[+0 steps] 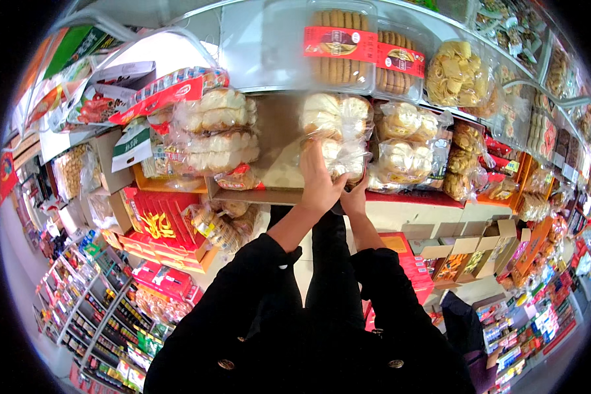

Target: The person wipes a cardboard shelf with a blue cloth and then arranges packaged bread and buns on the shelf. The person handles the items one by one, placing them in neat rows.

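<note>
My left hand (321, 180) rests along the left side of a clear bag of pale bread rolls (331, 150), its thumb pointing right across the front. At the bag's lower right corner is my right hand (355, 198), its fingers partly hidden behind the plastic. Both hands grip this bag. Directly behind it sits another bag of bread rolls (321, 115), close against it. The held bag is over a cardboard display box (280, 143), near the box's front edge. To the right are stacked bags of round buns (405, 157).
Large bagged loaves (216, 133) stand left of the box. A grey shelf above carries clear boxes of cookies (339, 59) and a bag of yellow snacks (458, 74). Red gift boxes (165, 216) lie lower left; open cartons (468, 251) stand lower right. Another person (465, 325) is behind on the right.
</note>
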The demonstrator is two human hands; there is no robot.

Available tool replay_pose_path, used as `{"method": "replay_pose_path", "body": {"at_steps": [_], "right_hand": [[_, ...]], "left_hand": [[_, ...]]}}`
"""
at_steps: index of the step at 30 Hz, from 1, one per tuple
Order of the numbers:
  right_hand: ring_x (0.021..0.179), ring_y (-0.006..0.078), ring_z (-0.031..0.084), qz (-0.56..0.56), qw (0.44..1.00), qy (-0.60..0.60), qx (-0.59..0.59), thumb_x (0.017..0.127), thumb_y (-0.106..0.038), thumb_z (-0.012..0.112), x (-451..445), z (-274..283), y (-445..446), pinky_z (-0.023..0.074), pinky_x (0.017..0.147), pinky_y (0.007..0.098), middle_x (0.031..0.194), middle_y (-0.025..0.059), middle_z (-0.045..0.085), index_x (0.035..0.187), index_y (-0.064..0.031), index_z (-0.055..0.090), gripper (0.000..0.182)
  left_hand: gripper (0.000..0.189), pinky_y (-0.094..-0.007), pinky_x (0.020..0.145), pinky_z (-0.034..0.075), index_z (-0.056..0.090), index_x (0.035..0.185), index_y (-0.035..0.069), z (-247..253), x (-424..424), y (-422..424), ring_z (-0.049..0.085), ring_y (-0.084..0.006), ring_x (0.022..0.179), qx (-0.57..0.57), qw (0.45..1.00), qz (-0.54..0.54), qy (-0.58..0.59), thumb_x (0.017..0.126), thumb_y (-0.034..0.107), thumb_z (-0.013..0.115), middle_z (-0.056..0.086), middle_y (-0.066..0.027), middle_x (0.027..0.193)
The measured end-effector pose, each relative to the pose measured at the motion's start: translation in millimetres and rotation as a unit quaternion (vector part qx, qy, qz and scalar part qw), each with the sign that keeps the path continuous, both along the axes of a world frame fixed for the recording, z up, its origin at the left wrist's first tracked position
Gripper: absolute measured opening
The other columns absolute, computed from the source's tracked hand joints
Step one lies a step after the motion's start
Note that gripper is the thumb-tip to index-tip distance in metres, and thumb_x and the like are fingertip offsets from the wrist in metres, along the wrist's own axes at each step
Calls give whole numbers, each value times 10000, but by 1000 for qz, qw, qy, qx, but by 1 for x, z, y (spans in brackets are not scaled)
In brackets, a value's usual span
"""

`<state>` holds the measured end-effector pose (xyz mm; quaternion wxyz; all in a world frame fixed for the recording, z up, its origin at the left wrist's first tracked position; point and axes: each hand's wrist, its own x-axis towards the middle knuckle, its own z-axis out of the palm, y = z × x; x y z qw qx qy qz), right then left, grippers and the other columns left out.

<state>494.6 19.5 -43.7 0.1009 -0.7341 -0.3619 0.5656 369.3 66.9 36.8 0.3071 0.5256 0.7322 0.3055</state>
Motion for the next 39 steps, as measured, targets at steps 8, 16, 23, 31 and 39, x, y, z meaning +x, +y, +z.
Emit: {"method": "replay_pose_path", "body": {"at_steps": [8, 16, 23, 31, 39], "right_hand": [[1004, 349, 541, 121, 985, -65, 108, 701, -306, 705, 12, -27, 13, 439, 824, 375, 1124, 246, 505, 1333, 33, 134, 917], [1037, 398, 512, 132, 974, -125, 136, 727, -273, 692, 5, 5, 13, 420, 846, 411, 1157, 280, 486, 1316, -5, 200, 812], [1129, 397, 449, 86, 983, -115, 115, 733, -269, 688, -1, 14, 11, 370, 927, 385, 1208, 296, 444, 1329, 46, 126, 877], [1082, 313, 470, 8, 999, -27, 45, 709, -170, 723, 32, 10, -7, 363, 920, 351, 1204, 252, 431, 1352, 60, 71, 944], [890, 224, 565, 113, 992, -35, -37, 803, -284, 634, 16, 26, -45, 436, 798, 308, 941, 139, 603, 1095, 54, 516, 461]], "left_hand": [[611, -503, 978, 243, 531, 1126, 181, -31, 2, -11, 225, -470, 1197, -42, 998, 36, 37, 564, 245, 762, 244, -228, 1319], [340, -482, 985, 240, 558, 961, 56, -42, 7, -38, 258, -425, 1204, -45, 994, 42, -86, 654, 123, 686, 287, -250, 1289], [417, -435, 1001, 266, 517, 1066, 70, -45, -11, -29, 243, -422, 1242, -51, 986, 6, -161, 676, 98, 661, 261, -241, 1324], [586, -371, 961, 335, 371, 1227, 50, -31, -74, -58, 357, -329, 1180, -20, 982, 90, -164, 695, 8, 613, 372, -189, 1231], [451, -308, 827, 418, 417, 1156, 15, -26, -186, -130, 476, -236, 982, 7, 926, 318, -205, 738, -38, 577, 435, -141, 1109]]}}
